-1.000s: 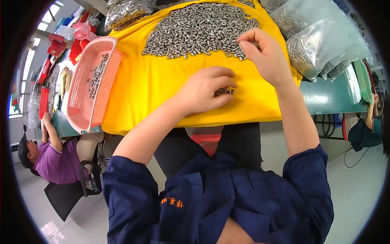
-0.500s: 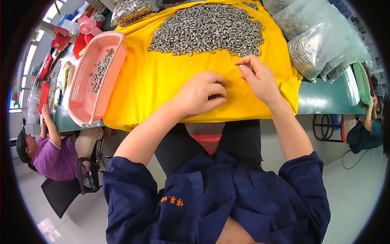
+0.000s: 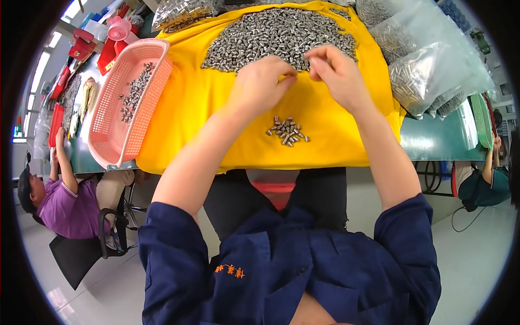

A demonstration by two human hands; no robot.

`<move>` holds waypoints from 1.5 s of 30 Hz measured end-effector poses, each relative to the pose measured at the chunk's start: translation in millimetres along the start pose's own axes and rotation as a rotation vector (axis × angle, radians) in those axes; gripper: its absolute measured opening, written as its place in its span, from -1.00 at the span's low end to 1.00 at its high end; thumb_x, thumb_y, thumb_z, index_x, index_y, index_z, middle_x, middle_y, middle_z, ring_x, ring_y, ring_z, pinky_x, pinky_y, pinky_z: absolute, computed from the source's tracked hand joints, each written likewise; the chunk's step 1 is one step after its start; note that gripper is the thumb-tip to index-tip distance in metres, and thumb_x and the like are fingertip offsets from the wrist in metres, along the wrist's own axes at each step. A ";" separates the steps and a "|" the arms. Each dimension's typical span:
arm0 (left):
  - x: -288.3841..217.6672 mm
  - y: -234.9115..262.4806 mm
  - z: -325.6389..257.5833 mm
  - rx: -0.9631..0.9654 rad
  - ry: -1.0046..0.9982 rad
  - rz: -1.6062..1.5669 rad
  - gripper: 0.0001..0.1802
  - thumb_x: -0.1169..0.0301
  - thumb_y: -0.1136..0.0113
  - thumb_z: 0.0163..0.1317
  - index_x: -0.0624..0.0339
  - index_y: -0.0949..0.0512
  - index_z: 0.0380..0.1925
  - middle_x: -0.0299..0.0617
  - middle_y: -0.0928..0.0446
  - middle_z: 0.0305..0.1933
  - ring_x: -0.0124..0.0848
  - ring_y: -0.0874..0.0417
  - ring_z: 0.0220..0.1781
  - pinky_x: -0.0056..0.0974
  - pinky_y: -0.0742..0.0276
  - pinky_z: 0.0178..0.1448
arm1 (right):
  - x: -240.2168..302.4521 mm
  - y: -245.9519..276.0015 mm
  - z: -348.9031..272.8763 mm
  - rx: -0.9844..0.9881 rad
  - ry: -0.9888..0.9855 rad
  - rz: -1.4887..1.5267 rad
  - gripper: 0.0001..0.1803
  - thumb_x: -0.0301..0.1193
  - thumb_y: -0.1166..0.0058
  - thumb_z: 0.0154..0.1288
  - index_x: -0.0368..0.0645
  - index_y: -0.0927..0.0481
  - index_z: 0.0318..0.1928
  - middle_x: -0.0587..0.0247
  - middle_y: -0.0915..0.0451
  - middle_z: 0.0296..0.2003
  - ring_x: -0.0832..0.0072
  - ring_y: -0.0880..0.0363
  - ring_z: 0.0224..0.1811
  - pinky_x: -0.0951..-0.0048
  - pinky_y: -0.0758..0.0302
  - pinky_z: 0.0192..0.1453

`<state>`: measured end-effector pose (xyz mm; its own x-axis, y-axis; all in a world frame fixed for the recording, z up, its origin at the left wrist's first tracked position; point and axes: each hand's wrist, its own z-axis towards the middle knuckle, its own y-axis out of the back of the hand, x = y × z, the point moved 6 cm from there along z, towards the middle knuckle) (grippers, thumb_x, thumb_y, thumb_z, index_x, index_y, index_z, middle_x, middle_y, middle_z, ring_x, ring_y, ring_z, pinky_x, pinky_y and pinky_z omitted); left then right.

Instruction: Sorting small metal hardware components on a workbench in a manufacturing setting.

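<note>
A broad pile of small silvery metal cylindrical parts (image 3: 271, 35) covers the far part of the yellow cloth (image 3: 206, 119). At the pile's near edge is my left hand (image 3: 262, 81), its fingers curled down and slightly blurred; what lies in them is hidden. Just to its right, my right hand (image 3: 341, 76) reaches over the same edge, thumb and forefinger bent toward each other. Whether a part sits between those fingertips cannot be made out. Closer to me, a small loose heap of the same metal parts (image 3: 288, 131) rests on the cloth, apart from both hands.
A pink plastic basket (image 3: 114, 132) with some metal parts stands at the left. Clear plastic bags of parts (image 3: 411, 76) lie at the right, on the green tabletop (image 3: 428, 132). One person (image 3: 70, 211) sits far left, another (image 3: 482, 187) far right.
Both hands have moved away from me to the big pile's edge. The small heap, mostly under my left hand before, now lies uncovered on the cloth.
</note>
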<state>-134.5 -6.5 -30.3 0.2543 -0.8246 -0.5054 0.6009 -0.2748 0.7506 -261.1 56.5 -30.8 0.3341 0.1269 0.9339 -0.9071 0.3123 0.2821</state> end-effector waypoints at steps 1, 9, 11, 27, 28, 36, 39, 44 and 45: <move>0.7 -4.1 8.8 -0.003 -0.002 0.002 -0.88 0.38 -0.16 0.03 0.15 -0.57 -0.44 -0.13 -0.54 -0.38 -0.21 -0.58 -0.31 -0.20 -0.50 -0.19 | -1.4 1.1 13.4 -0.016 -0.011 0.061 -0.84 -0.45 0.10 0.26 -0.23 -0.48 -0.21 0.38 -0.49 -0.51 0.69 -0.42 -0.45 0.63 -0.38 -0.32; 13.0 -29.0 23.1 0.324 0.153 0.403 -0.84 0.31 -0.14 0.00 0.12 -0.57 -0.46 -0.13 -0.52 -0.39 -0.16 -0.57 -0.29 -0.14 -0.49 -0.20 | -31.0 -5.8 24.2 -0.028 -0.009 0.029 -0.86 -0.44 0.06 0.21 -0.23 -0.50 -0.26 0.37 -0.52 -0.48 0.68 -0.44 -0.47 0.62 -0.39 -0.35; 6.6 -27.3 20.5 0.388 0.117 0.330 -0.85 0.34 -0.14 -0.01 0.14 -0.58 -0.45 -0.10 -0.52 -0.39 -0.14 -0.57 -0.29 -0.13 -0.49 -0.20 | -30.1 -1.8 22.6 -0.032 -0.018 0.055 -0.86 -0.44 0.06 0.21 -0.23 -0.49 -0.26 0.37 -0.51 -0.48 0.68 -0.44 -0.47 0.62 -0.39 -0.35; 40.1 -25.6 10.0 0.088 0.527 -1.225 -0.85 0.58 -0.17 0.10 0.29 -0.48 -0.29 -0.24 -0.54 -0.34 -0.50 -0.59 -0.30 -0.45 -0.52 -0.18 | -10.5 -2.1 11.2 0.016 -0.037 0.083 -0.92 -0.50 0.04 0.17 -0.23 -0.44 -0.32 0.36 -0.49 -0.46 0.68 -0.38 -0.45 0.61 -0.36 -0.37; 40.2 -24.9 9.4 0.079 0.508 -1.233 -0.83 0.59 -0.17 0.09 0.28 -0.48 -0.27 -0.25 -0.54 -0.35 -0.50 -0.58 -0.30 -0.45 -0.52 -0.18 | -9.6 -3.0 11.1 0.030 -0.031 0.094 -0.93 -0.50 0.04 0.17 -0.24 -0.44 -0.32 0.36 -0.49 -0.46 0.68 -0.39 -0.44 0.61 -0.36 -0.36; 37.1 -26.2 8.2 0.083 0.492 -1.231 -0.79 0.59 -0.20 0.07 0.28 -0.53 -0.24 -0.24 -0.57 -0.31 -0.52 -0.58 -0.27 -0.47 -0.51 -0.15 | 0.5 -3.1 9.0 0.020 0.025 0.073 -0.95 -0.51 0.05 0.17 -0.23 -0.44 -0.35 0.29 -0.50 -0.48 0.63 -0.45 -0.46 0.60 -0.38 -0.38; 36.3 -26.7 7.2 0.056 0.518 -1.185 -0.83 0.59 -0.21 0.06 0.29 -0.54 -0.29 -0.23 -0.59 -0.31 -0.52 -0.58 -0.28 -0.48 -0.51 -0.15 | 6.8 -2.7 7.6 0.019 0.083 -0.173 -0.96 -0.52 0.07 0.16 -0.21 -0.41 -0.36 0.18 -0.50 -0.49 0.41 -0.50 -0.46 0.46 -0.41 -0.39; 33.3 -22.7 8.3 -0.004 0.530 -0.933 -0.88 0.58 -0.22 0.05 0.30 -0.57 -0.35 -0.28 -0.59 -0.36 -0.58 -0.57 -0.32 -0.50 -0.50 -0.21 | 14.3 -8.8 2.6 -0.067 0.330 -0.409 -0.95 -0.51 0.09 0.15 -0.17 -0.35 -0.35 0.10 -0.48 -0.50 0.09 -0.48 -0.39 0.15 -0.39 -0.35; 33.8 -21.8 7.9 -0.007 0.532 -0.934 -0.88 0.58 -0.22 0.05 0.30 -0.57 -0.35 -0.28 -0.59 -0.36 -0.58 -0.57 -0.32 -0.50 -0.50 -0.21 | 14.6 -10.1 2.6 -0.064 0.331 -0.409 -0.95 -0.51 0.09 0.15 -0.17 -0.35 -0.35 0.10 -0.48 -0.50 0.09 -0.48 -0.39 0.15 -0.39 -0.35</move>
<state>-145.0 -32.3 -60.5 -0.0114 0.0315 -0.9994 0.7319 -0.6808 -0.0298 -247.7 52.8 -19.5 0.7296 0.2696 0.6284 -0.6718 0.4540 0.5852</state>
